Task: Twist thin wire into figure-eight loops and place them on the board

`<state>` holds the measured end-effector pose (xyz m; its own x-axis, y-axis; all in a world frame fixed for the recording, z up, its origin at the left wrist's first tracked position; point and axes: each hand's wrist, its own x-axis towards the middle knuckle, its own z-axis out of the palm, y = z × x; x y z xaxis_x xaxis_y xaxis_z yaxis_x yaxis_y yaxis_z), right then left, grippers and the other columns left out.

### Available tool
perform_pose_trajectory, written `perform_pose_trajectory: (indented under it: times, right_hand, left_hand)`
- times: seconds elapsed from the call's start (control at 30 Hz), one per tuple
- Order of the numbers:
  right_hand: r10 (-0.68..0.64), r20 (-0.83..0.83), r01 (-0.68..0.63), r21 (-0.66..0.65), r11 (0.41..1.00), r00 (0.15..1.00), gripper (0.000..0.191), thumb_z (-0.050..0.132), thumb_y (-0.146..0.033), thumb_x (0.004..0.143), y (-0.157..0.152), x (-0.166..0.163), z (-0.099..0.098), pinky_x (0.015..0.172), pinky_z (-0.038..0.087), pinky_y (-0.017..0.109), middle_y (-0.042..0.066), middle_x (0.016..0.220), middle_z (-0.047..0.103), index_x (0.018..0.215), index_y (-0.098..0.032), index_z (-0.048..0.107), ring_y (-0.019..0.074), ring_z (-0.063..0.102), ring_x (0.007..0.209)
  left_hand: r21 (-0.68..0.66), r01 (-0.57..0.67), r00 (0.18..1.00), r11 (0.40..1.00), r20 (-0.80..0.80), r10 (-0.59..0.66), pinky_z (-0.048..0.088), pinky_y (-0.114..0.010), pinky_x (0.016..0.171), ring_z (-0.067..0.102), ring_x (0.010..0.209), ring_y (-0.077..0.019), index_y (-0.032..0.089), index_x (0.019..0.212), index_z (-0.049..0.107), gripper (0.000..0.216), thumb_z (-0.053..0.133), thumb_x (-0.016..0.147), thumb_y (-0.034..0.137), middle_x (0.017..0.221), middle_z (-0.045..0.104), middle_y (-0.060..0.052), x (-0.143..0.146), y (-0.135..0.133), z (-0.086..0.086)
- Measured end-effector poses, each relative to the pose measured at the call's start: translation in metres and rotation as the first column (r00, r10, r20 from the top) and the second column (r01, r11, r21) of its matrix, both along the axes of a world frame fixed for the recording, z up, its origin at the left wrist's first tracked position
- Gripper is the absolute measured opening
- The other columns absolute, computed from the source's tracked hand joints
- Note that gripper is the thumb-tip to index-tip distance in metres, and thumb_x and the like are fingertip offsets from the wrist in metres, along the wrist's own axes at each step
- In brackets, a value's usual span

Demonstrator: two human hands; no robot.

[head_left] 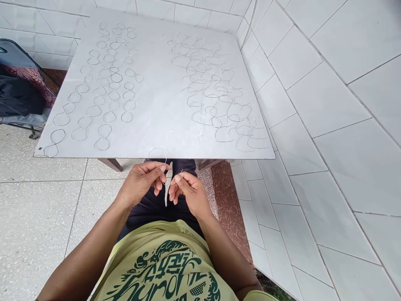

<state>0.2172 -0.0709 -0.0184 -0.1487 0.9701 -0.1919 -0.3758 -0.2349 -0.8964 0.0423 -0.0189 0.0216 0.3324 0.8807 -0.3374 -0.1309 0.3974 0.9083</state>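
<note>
Just off the table's front edge, my left hand (149,175) pinches a thin bent wire (157,149), whose rounded loop rises above my fingers. My right hand (187,189) is close by on the right, thumb pressed to forefinger, with a short wire end poking up from the pinch. Whether this end belongs to the same wire is hard to make out. On the left of the white table lie several wires twisted into figure-eight shapes (103,137). The right side carries a loose spread of open, curved wire pieces (216,100), many overlapping.
The white table (163,125) stands against tiled walls (313,125) at the back and right. A folding chair (23,88) with dark cloth on it is at the left. Below are a pale speckled floor (37,209) and my dark trousers (140,213).
</note>
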Motion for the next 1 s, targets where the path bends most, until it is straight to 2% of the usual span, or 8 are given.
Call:
perform_pose_trajectory:
  times: [0.1,0.3,0.5,0.67,0.77,0.87,1.0]
  right_hand:
    - [-0.018,-0.020,0.018,-0.013,1.000,1.000,0.034,0.067,-0.050,0.098,0.002,0.002,-0.001,0.044,0.051,0.022,0.002,0.070,0.071,0.087,-0.018,0.068,0.0130,0.065,0.052]
    - [-0.152,-0.081,0.151,-0.013,0.988,0.985,0.032,0.069,-0.049,0.097,0.004,0.004,-0.001,0.042,0.051,0.022,0.002,0.072,0.070,0.089,-0.018,0.069,0.0137,0.066,0.054]
    - [-0.249,-0.094,0.249,-0.005,0.968,0.964,0.030,0.069,-0.046,0.097,0.009,0.002,0.002,0.042,0.050,0.022,0.002,0.073,0.070,0.088,-0.018,0.069,0.0136,0.066,0.055]
    - [-0.266,-0.041,0.267,0.002,0.964,0.963,0.032,0.069,-0.048,0.097,0.011,-0.004,0.002,0.043,0.051,0.022,0.003,0.074,0.071,0.088,-0.018,0.070,0.0144,0.067,0.056]
    - [-0.255,-0.043,0.256,0.001,0.967,0.966,0.032,0.067,-0.049,0.098,0.013,-0.007,0.002,0.042,0.050,0.021,0.003,0.074,0.071,0.089,-0.018,0.070,0.0142,0.067,0.055]
    - [-0.247,-0.057,0.249,0.017,0.968,0.967,0.034,0.066,-0.051,0.098,0.019,-0.010,0.004,0.041,0.049,0.021,0.003,0.075,0.071,0.091,-0.018,0.069,0.0146,0.067,0.055]
    - [-0.236,-0.083,0.241,0.048,0.969,0.968,0.038,0.063,-0.054,0.099,0.028,-0.007,0.007,0.041,0.049,0.022,0.004,0.076,0.071,0.094,-0.017,0.069,0.0151,0.067,0.056]
  left_hand:
    - [0.014,0.005,1.000,1.000,-0.013,-0.005,0.050,-0.023,0.045,0.060,0.054,-0.0126,0.015,0.104,0.080,0.033,0.077,0.089,0.045,0.075,0.067,-0.004,0.002,0.001,0.001]
    - [0.066,-0.011,1.000,0.998,-0.021,0.013,0.057,-0.028,0.058,0.066,0.067,-0.0146,0.015,0.110,0.078,0.041,0.072,0.093,0.052,0.099,0.073,-0.010,0.005,-0.004,0.004]
    - [0.095,-0.013,0.999,0.995,-0.046,0.018,0.057,-0.028,0.056,0.068,0.067,-0.0162,0.016,0.107,0.077,0.035,0.075,0.091,0.047,0.094,0.075,-0.008,0.011,-0.010,0.004]
    - [0.172,-0.119,0.977,0.978,-0.154,0.146,0.056,-0.027,0.054,0.065,0.060,-0.0146,0.016,0.095,0.077,0.028,0.076,0.090,0.043,0.084,0.074,-0.006,0.021,-0.007,0.003]
    - [0.207,-0.140,0.959,0.968,-0.215,0.185,0.055,-0.026,0.053,0.065,0.059,-0.0142,0.016,0.088,0.074,0.026,0.076,0.090,0.042,0.078,0.072,-0.004,0.023,-0.002,0.003]
    - [0.241,-0.139,0.945,0.961,-0.258,0.201,0.056,-0.026,0.055,0.066,0.059,-0.0143,0.017,0.090,0.074,0.025,0.075,0.089,0.042,0.077,0.072,-0.003,0.024,0.005,0.005]
    - [0.320,-0.104,0.928,0.942,-0.310,0.207,0.056,-0.028,0.056,0.066,0.058,-0.0150,0.017,0.093,0.074,0.025,0.073,0.090,0.042,0.076,0.072,-0.003,0.024,0.024,0.017]
